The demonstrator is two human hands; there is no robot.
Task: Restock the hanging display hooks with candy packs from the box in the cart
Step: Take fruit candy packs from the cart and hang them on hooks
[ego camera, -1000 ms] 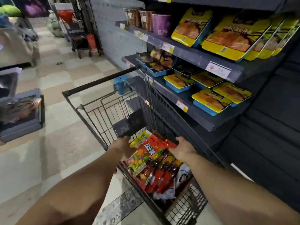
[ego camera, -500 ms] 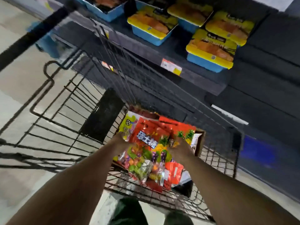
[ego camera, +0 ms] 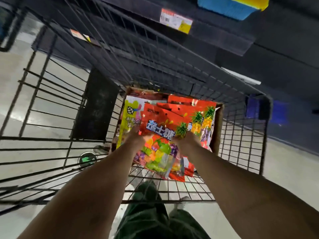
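While we leaned over the cart (ego camera: 241, 152), our left hand (ego camera: 136, 140) and right hand (ego camera: 187, 143) gripped the red candy packs (ego camera: 165, 118) by their near edges, above the box (ego camera: 217, 128), with open wire floor to its left.

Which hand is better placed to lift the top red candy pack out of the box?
Left hand, probably: it touches the top red candy pack at its near edge. Right hand lies over the packs beneath.

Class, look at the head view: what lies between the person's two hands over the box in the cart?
In the head view, a red candy pack with a clear window of coloured sweets fills the gap between the left hand and the right hand.
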